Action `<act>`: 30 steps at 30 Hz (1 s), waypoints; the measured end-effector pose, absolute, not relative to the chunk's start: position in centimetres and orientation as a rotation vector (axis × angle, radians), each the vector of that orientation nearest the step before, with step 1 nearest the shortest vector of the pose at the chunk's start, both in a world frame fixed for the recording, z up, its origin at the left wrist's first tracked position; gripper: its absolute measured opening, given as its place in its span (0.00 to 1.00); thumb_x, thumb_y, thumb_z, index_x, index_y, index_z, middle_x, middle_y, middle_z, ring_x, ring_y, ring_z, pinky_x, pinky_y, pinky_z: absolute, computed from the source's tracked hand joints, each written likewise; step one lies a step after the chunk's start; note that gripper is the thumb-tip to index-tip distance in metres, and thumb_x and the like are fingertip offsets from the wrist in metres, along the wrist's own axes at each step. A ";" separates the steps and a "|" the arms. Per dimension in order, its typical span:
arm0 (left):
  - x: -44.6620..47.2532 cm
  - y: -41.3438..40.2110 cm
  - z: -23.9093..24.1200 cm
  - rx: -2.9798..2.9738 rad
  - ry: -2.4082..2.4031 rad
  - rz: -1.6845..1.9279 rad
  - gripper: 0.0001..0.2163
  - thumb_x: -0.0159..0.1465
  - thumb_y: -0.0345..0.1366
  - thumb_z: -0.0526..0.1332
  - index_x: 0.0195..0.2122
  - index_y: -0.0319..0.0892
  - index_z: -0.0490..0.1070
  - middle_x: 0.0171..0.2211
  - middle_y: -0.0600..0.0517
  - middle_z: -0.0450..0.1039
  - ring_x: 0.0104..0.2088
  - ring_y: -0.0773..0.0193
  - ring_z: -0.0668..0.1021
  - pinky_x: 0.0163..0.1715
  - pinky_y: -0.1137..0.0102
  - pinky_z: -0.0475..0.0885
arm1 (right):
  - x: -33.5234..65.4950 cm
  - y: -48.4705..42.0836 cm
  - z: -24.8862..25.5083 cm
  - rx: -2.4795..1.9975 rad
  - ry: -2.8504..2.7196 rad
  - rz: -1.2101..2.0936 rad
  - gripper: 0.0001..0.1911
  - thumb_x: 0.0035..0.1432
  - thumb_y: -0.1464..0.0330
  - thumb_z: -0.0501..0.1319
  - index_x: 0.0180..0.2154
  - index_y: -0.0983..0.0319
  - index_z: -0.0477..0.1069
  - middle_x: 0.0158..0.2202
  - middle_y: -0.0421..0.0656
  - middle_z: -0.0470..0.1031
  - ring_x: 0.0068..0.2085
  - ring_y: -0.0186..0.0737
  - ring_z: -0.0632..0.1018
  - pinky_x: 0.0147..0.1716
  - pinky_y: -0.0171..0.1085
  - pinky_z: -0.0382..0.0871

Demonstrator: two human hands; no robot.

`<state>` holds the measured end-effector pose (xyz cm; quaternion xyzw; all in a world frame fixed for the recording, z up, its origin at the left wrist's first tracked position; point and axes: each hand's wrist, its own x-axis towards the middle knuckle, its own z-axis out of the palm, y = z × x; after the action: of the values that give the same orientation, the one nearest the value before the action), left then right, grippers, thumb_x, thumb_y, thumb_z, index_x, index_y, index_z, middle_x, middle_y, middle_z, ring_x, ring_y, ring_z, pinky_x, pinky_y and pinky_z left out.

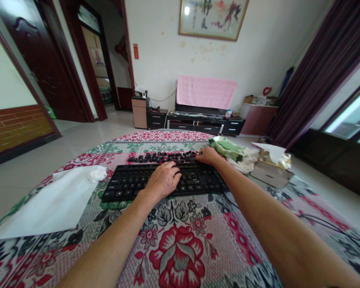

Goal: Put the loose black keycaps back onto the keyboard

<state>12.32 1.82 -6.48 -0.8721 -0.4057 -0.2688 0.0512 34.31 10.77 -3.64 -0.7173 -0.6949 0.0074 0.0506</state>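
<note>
A black keyboard (126,186) lies across the patterned tablecloth, and some of its keys on the right look to be off. My left hand (164,179) rests on the middle of it, fingers a little bent and apart, with nothing seen in them. Behind its back edge, many loose black keycaps (156,157) are spread in a band. At the right end of this band is my right hand (209,155), its fingers closed together. A thin white stick (193,151) juts out leftward from these fingertips; its ends are too small to make out.
White paper (54,200) with a crumpled tissue (97,174) lies at the left. Green-and-white cloth (228,149) and a tissue box (270,172) stand right of my right hand. A black cable (327,222) crosses the tablecloth (177,256) at the right.
</note>
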 end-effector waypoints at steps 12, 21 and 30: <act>12.3 1.8 -6.5 -2.650 -1.236 -0.809 0.12 0.64 0.35 0.52 0.34 0.39 0.75 0.39 0.47 0.73 0.44 0.60 0.74 0.49 0.65 0.69 | 34.3 10.9 -3.2 -2.239 -2.039 0.077 0.16 0.49 0.65 0.57 0.36 0.65 0.78 0.31 0.48 0.78 0.33 0.43 0.77 0.29 0.32 0.66; 12.3 1.8 -6.4 -2.656 -1.228 -0.803 0.12 0.64 0.35 0.52 0.34 0.39 0.75 0.39 0.46 0.73 0.44 0.59 0.74 0.49 0.65 0.68 | 34.5 11.1 -3.5 -2.178 -2.072 0.074 0.14 0.48 0.65 0.59 0.34 0.63 0.79 0.30 0.47 0.78 0.33 0.42 0.77 0.29 0.32 0.65; 12.3 1.7 -6.3 -2.665 -1.230 -0.802 0.12 0.64 0.34 0.52 0.34 0.39 0.75 0.39 0.46 0.73 0.44 0.59 0.74 0.49 0.65 0.69 | 34.3 10.1 -2.9 -2.065 -1.856 0.232 0.15 0.48 0.60 0.60 0.31 0.64 0.77 0.24 0.46 0.76 0.29 0.41 0.76 0.27 0.32 0.64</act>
<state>12.32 1.71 -6.29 -0.8748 -0.4038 -0.2632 0.0492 34.32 10.07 -2.94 -0.7295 -0.6557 0.0819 0.1769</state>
